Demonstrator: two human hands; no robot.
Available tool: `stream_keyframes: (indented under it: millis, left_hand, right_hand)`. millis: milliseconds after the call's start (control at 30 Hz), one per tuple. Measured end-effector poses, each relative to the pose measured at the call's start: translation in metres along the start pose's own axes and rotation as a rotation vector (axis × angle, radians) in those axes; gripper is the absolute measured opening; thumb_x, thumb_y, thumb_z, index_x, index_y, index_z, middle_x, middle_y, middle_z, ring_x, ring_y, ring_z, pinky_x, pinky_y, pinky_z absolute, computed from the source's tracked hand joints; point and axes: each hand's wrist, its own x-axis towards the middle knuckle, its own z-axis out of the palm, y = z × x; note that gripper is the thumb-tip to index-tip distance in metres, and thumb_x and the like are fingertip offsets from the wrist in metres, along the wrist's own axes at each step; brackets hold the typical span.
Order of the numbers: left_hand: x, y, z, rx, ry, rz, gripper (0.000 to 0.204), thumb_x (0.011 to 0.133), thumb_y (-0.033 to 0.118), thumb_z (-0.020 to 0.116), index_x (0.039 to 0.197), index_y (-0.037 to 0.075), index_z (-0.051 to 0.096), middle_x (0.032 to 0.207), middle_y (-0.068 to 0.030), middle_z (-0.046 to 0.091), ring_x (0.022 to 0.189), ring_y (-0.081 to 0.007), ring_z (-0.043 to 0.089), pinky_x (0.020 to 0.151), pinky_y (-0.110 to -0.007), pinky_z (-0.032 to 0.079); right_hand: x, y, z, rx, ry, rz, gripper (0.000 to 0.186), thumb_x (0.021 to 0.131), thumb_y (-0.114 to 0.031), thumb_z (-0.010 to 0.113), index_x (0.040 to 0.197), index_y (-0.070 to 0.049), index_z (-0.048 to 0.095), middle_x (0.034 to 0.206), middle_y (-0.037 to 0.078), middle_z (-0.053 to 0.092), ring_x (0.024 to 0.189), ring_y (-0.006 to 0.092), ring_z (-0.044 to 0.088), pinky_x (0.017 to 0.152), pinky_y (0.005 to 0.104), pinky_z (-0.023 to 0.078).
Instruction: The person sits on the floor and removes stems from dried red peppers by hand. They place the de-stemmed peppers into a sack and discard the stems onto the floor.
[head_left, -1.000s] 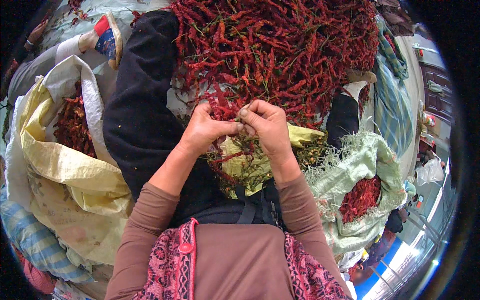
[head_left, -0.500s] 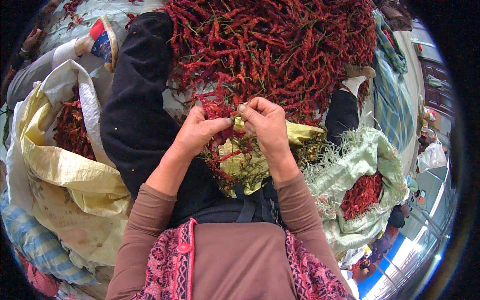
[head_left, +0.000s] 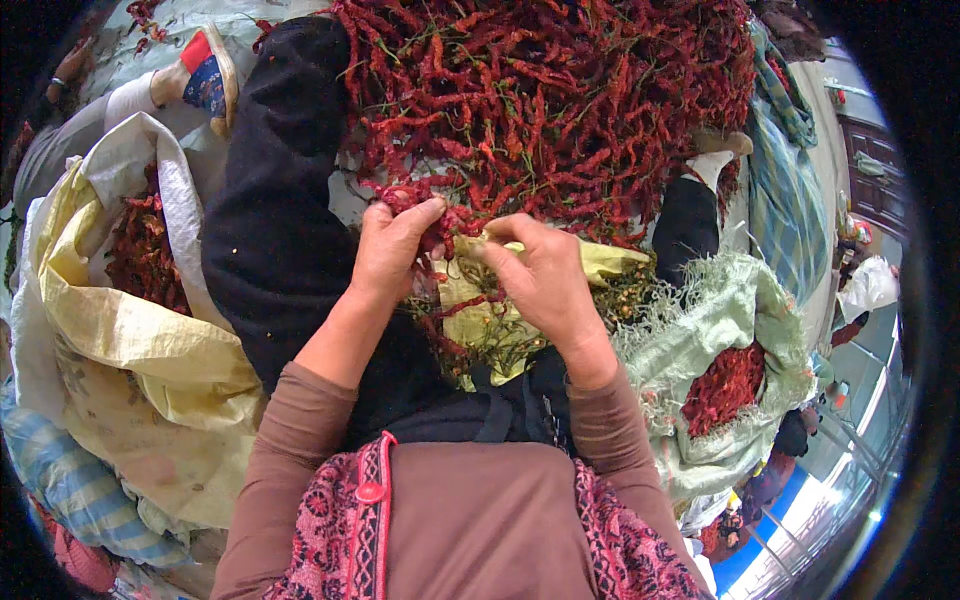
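My left hand is closed around a bunch of dried red chili peppers, with red pods poking out past the thumb and fingers. Just right of it, my right hand hovers over a yellow sack that lies between my legs. Its fingertips are bent toward the left hand but blurred, so whether they pinch anything does not show. Green stems and plant scraps lie on the yellow sack beneath both hands. Ahead of them spreads a big heap of dried red chilies, many still with green stems.
On the left stands an open white and yellow sack holding dark red chilies. A frayed pale green sack with red chilies inside is at my right. My dark-trousered leg borders the heap. Another person's shoe shows at upper left.
My right hand has come away from the left, moving down and to the right, and its fingertips have blurred. The left hand has shifted slightly left, still holding chilies.
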Motion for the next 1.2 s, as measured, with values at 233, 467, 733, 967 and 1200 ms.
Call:
stream_keyframes:
  millis: [233, 467, 733, 967, 1200]
  left_hand:
    - [-0.002, -0.004, -0.002, 0.032, -0.094, 0.0, 0.012, 0.087, 0.011, 0.057, 0.094, 0.003, 0.062, 0.088, -0.0099, 0.069, 0.061, -0.0117, 0.062, 0.043, -0.022, 0.044]
    - [-0.006, -0.004, 0.001, -0.126, -0.071, -0.062, 0.008, 0.088, 0.007, 0.057, 0.093, 0.002, 0.061, 0.078, -0.0105, 0.067, 0.049, -0.0117, 0.055, 0.042, -0.024, 0.046]
    - [-0.013, 0.008, 0.006, -0.017, 0.024, 0.083, 0.007, 0.092, 0.008, 0.053, 0.093, 0.004, 0.058, 0.077, -0.0049, 0.062, 0.056, -0.0088, 0.054, 0.042, -0.021, 0.042]
    - [-0.003, 0.009, -0.006, -0.377, -0.027, -0.127, 0.014, 0.093, 0.018, 0.053, 0.098, 0.005, 0.056, 0.076, -0.0021, 0.057, 0.052, -0.0085, 0.045, 0.042, -0.02, 0.035]
    - [-0.001, 0.007, -0.012, -0.368, -0.026, -0.192, 0.013, 0.093, 0.017, 0.052, 0.096, 0.004, 0.055, 0.073, -0.0014, 0.055, 0.047, -0.009, 0.042, 0.04, -0.02, 0.032]
  right_hand:
    - [-0.001, 0.021, 0.021, 0.483, -0.152, 0.3, 0.007, 0.082, -0.005, 0.059, 0.083, 0.001, 0.064, 0.069, 0.005, 0.062, 0.064, 0.0089, 0.057, 0.057, 0.0241, 0.045]
    - [0.007, 0.022, 0.018, 0.258, -0.22, 0.138, 0.011, 0.08, -0.008, 0.057, 0.076, 0.001, 0.058, 0.059, 0.01, 0.056, 0.056, 0.0157, 0.057, 0.053, 0.0327, 0.046]
    - [-0.015, 0.057, 0.02, -0.332, -0.267, 0.12, 0.016, 0.08, -0.012, 0.052, 0.084, 0.0, 0.063, 0.075, 0.023, 0.061, 0.074, 0.0425, 0.059, 0.069, 0.0491, 0.047]
    - [0.001, 0.01, 0.01, 0.304, -0.236, 0.139, 0.015, 0.086, -0.009, 0.058, 0.095, 0.002, 0.065, 0.068, 0.001, 0.058, 0.053, 0.0071, 0.049, 0.047, 0.0233, 0.038]
    - [-0.002, 0.017, 0.027, 0.617, -0.29, 0.307, 0.01, 0.079, -0.006, 0.061, 0.082, 0.003, 0.065, 0.068, 0.002, 0.062, 0.063, 0.0072, 0.055, 0.056, 0.0275, 0.044]
